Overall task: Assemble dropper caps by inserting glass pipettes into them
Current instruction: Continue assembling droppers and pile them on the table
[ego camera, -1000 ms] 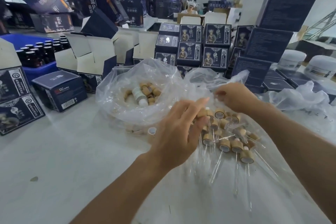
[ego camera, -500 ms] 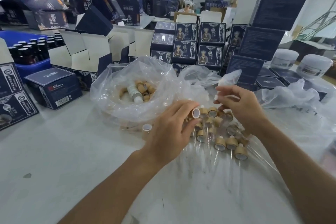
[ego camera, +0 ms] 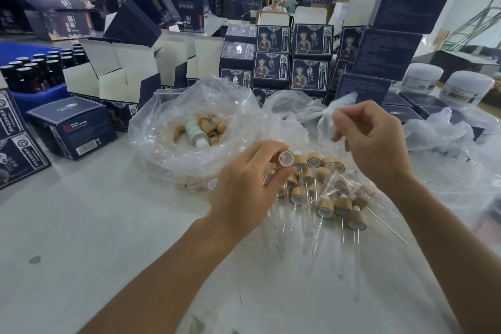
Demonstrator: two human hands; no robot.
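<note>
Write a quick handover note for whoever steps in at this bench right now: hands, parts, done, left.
Left hand: pinches one empty wooden dropper cap, open end facing you.
Right hand: raised, fingers curled; whether it holds a pipette cannot be told.
Assembled droppers lie piled on the flat plastic sheet between the hands.
More caps wait in the open plastic bag behind the left hand.
Left: fit a pipette into the held cap, then work through the bag.
</note>
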